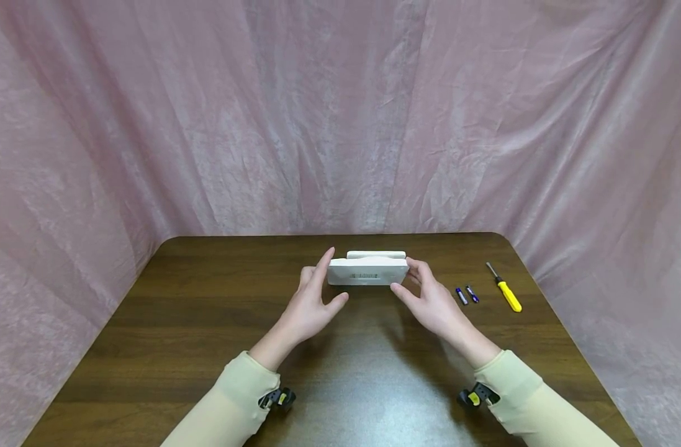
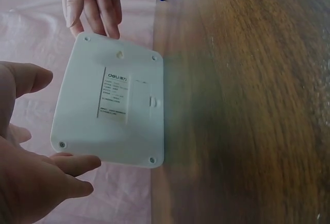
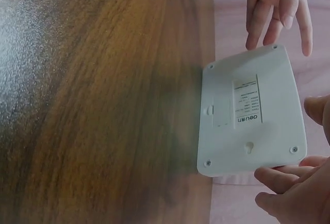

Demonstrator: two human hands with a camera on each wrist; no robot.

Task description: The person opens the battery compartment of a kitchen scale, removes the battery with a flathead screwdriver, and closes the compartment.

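A white plastic device [image 1: 368, 273] with rounded corners stands on edge near the middle of the table. Its back, with a printed "deli" label [image 2: 114, 92], a small latched cover [image 2: 142, 100], a keyhole slot and corner screws, faces me; its front is hidden. My left hand [image 1: 309, 313] is at its left end, fingers mostly straight, thumb spread away. Around the right end is my right hand [image 1: 432, 304]: relaxed fingers [image 3: 281, 177] lie along the side edge, while the thumb stands apart from the back. Whether the fingertips press on the device is unclear.
Two small blue-and-silver batteries [image 1: 466, 295] lie right of my right hand. Beyond them is a screwdriver [image 1: 508, 294] with a yellow handle. The brown wooden table [image 1: 206, 347] ends at a pink curtain [image 1: 329, 124]. Behind the device's top shows another white edge [image 1: 376, 254].
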